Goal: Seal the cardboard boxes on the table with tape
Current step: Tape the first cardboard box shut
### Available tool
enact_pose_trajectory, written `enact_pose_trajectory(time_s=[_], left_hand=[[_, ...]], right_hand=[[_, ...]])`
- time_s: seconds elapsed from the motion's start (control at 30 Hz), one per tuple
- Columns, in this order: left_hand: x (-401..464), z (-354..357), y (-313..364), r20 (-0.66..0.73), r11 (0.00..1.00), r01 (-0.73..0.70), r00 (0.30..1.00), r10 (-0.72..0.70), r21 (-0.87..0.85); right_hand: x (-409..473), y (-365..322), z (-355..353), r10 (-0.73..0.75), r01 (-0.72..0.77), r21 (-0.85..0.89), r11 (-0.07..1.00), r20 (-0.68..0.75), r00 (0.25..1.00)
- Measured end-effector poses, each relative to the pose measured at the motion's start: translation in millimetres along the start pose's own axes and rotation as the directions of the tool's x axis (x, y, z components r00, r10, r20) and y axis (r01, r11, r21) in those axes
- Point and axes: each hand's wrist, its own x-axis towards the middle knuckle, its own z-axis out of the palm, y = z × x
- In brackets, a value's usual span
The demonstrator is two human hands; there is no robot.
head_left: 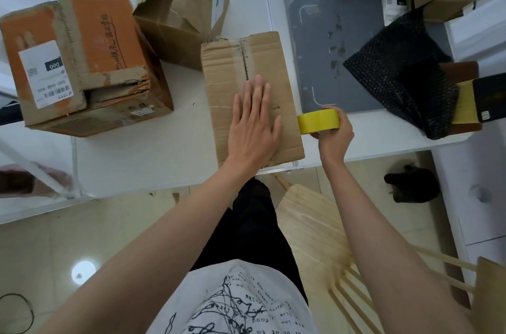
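A plain cardboard box (247,98) was seen lying on the white table (153,158), at its near edge, with its top flaps closed and a centre seam running away from the viewer. The left hand (253,125) was laid flat on the top of this box, its fingers (257,92) straight and spread a little, the fingertips reaching the near end of the seam. A roll of yellow tape (319,120) was held just beside the right side of the box, touching or almost touching its edge; which could not be told. The right hand (332,132) was curled round the roll, the fingers closed over its far side and the thumb under it.

To the left, well apart from the hands, a larger orange-printed box (82,60) with a white shipping label (45,73) was set on the table, its flaps torn and worn. Behind it and the plain box, an open torn box (180,10) was stood upright. To the right of the plain box a grey mat (328,46) was spread on the table, and on its right part a black bubble-wrap bag (399,73) was lying. A wooden chair (323,224) was placed on the floor beside the person's legs.
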Motion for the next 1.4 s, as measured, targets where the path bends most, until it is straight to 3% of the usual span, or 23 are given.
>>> enact_pose_trajectory(time_s=[0.13, 0.2, 0.27, 0.37, 0.5, 0.63, 1.0, 1.17, 1.3, 1.4], left_hand=[[1, 7, -2, 0.029, 0.999, 0.006, 1.0, -0.007, 0.053], [0, 7, -2, 0.018, 0.998, 0.004, 1.0, -0.005, 0.058], [0, 6, -3, 0.006, 0.999, 0.005, 1.0, -0.005, 0.053], [0, 6, -5, -0.01, 0.999, 0.01, 1.0, -0.01, 0.034], [0, 6, -6, -0.018, 0.999, 0.017, 1.0, -0.016, 0.029], [0, 6, -7, -0.02, 1.0, 0.019, 1.0, -0.019, 0.008], [-5, -2, -10, -0.064, 0.994, 0.03, 0.997, -0.037, -0.105], [-11, -11, -15, -0.142, 0.958, 0.045, 0.986, -0.088, -0.283], [-14, -18, -20, -0.185, 0.843, 0.011, 0.974, -0.13, -0.537], [-15, -19, -25, -0.231, 0.791, -0.024, 0.961, -0.15, -0.612]], right_hand=[[4, 9, -2, 0.085, -0.087, 0.038, 0.996, 0.06, 0.995], [5, 14, 1, 0.214, -0.226, 0.142, 0.964, 0.094, 0.972], [4, 21, 5, 0.386, -0.421, 0.303, 0.855, 0.168, 0.907], [-1, 30, 14, 0.499, -0.6, 0.424, 0.679, 0.333, 0.8], [-12, 32, 26, 0.513, -0.714, 0.269, 0.646, 0.539, 0.668], [-24, 22, 29, 0.444, -0.682, 0.174, 0.711, 0.641, 0.626], [-25, 19, 36, 0.41, -0.595, 0.059, 0.801, 0.67, 0.618], [-30, 19, 43, 0.386, -0.541, 0.043, 0.84, 0.654, 0.651], [-31, 23, 45, 0.389, -0.526, 0.035, 0.85, 0.633, 0.669], [-30, 29, 47, 0.386, -0.514, 0.029, 0.858, 0.624, 0.679]])
